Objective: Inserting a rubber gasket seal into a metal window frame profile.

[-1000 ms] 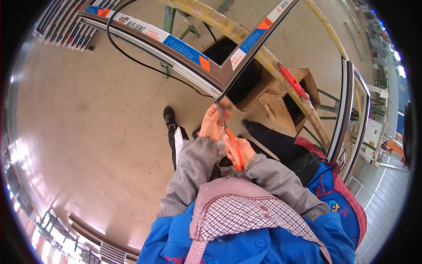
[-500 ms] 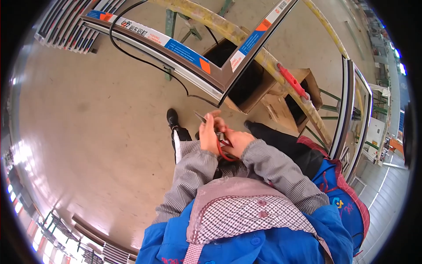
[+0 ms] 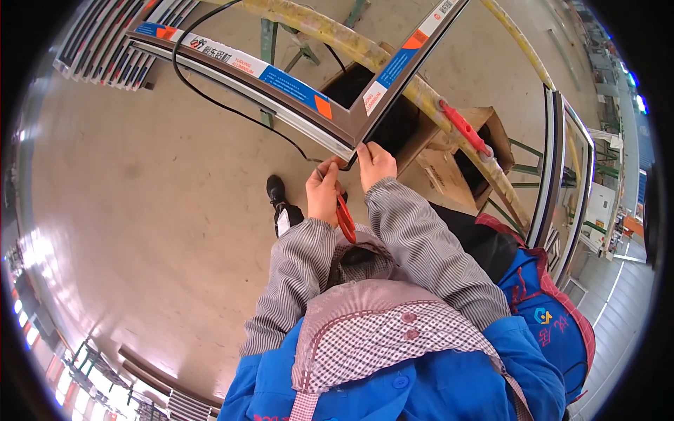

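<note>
Red-handled scissors point(image 3: 345, 221) are in my left hand point(image 3: 323, 192), their red loops hanging below the palm and the blades mostly hidden by my fingers. The left fingertips are at the near corner of a brown and white metal frame point(image 3: 359, 121), by a thin black strip point(image 3: 239, 109) that loops along its outer side. My right hand point(image 3: 377, 167) is closed at the same corner, thumb and fingers bent against the frame's edge. What it pinches there is hidden.
The frame rests on a yellow wrapped bar point(image 3: 428, 98), where a red tool point(image 3: 465, 128) lies. Beneath are open cardboard boxes point(image 3: 439, 172). Another frame point(image 3: 551, 175) stands at the right; stacked profiles point(image 3: 105, 42) lie at the far left. A person in blue point(image 3: 540, 302) is close at my right.
Both hands have moved up and forward from in front of my body to the frame corner. They have separated; the scissors stay in the left hand, their loops now hanging down.
</note>
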The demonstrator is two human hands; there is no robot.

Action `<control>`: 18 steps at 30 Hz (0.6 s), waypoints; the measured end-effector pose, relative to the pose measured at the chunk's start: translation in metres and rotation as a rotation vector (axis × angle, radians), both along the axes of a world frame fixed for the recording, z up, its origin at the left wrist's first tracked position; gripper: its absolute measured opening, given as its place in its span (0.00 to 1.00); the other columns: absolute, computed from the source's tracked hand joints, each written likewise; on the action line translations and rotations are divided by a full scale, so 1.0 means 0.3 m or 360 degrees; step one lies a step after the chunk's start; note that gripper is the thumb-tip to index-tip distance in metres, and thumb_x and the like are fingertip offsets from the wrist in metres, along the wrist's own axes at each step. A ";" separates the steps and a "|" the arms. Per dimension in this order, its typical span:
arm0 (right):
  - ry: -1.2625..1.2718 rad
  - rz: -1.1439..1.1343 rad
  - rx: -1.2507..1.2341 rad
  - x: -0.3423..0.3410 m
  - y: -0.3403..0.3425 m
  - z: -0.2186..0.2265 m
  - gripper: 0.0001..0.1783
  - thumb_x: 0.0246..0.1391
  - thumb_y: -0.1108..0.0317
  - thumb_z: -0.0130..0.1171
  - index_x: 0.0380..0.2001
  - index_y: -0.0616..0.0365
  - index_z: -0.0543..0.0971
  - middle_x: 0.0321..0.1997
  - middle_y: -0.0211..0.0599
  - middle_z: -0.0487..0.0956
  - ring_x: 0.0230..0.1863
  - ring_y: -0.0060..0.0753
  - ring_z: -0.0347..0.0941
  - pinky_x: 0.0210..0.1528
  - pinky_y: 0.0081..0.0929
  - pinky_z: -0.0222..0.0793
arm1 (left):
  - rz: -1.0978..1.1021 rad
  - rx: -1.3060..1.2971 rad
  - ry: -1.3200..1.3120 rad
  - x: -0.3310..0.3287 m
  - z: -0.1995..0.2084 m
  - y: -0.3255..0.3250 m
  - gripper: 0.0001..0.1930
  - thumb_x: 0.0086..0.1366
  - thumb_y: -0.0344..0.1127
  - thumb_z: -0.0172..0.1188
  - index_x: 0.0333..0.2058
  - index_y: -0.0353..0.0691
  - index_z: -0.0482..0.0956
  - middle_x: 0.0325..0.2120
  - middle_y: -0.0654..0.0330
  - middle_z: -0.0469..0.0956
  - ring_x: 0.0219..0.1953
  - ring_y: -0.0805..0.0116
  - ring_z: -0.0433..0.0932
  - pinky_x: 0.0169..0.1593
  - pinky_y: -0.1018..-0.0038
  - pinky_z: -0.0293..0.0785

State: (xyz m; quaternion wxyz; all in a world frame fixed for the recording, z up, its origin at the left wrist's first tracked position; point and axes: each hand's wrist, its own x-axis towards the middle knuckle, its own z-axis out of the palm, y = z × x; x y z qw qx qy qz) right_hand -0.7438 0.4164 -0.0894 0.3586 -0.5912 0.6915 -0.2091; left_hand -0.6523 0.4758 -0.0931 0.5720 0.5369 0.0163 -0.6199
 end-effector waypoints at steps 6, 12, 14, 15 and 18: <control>0.0033 -0.0096 0.0030 -0.002 -0.019 0.014 0.18 0.51 0.55 0.48 0.20 0.61 0.71 0.20 0.51 0.70 0.25 0.53 0.69 0.26 0.38 0.63 | -0.0080 0.0050 -0.0227 -0.038 0.001 -0.032 0.08 0.54 0.34 0.59 0.29 0.36 0.72 0.18 0.69 0.68 0.17 0.83 0.61 0.20 0.84 0.57; -0.0095 0.0009 0.0161 -0.059 -0.042 -0.062 0.19 0.52 0.56 0.47 0.19 0.62 0.71 0.17 0.49 0.70 0.22 0.48 0.69 0.26 0.35 0.62 | -0.0096 0.0207 -0.0344 -0.068 0.008 -0.075 0.08 0.53 0.34 0.59 0.24 0.39 0.69 0.17 0.67 0.69 0.14 0.81 0.59 0.17 0.83 0.55; -0.0465 0.0104 0.0261 -0.080 -0.042 -0.079 0.18 0.53 0.58 0.46 0.20 0.63 0.70 0.16 0.41 0.70 0.20 0.34 0.68 0.25 0.30 0.61 | -0.0043 0.0204 -0.0231 -0.062 0.002 -0.072 0.08 0.53 0.33 0.59 0.24 0.39 0.69 0.17 0.66 0.69 0.13 0.82 0.58 0.16 0.83 0.54; -0.0467 0.0106 0.0256 -0.091 -0.037 -0.085 0.18 0.53 0.58 0.46 0.20 0.63 0.70 0.16 0.41 0.70 0.20 0.34 0.68 0.25 0.30 0.61 | 0.0009 0.0205 -0.0115 -0.057 -0.002 -0.071 0.08 0.53 0.33 0.59 0.24 0.40 0.69 0.17 0.66 0.69 0.12 0.82 0.57 0.15 0.83 0.53; -0.0753 -0.0049 0.0528 -0.078 0.000 -0.025 0.16 0.54 0.60 0.46 0.25 0.64 0.70 0.17 0.31 0.70 0.20 0.23 0.65 0.24 0.24 0.61 | -0.0104 0.0182 -0.0195 -0.036 -0.003 -0.064 0.08 0.54 0.35 0.58 0.24 0.40 0.69 0.16 0.67 0.68 0.11 0.83 0.56 0.14 0.83 0.51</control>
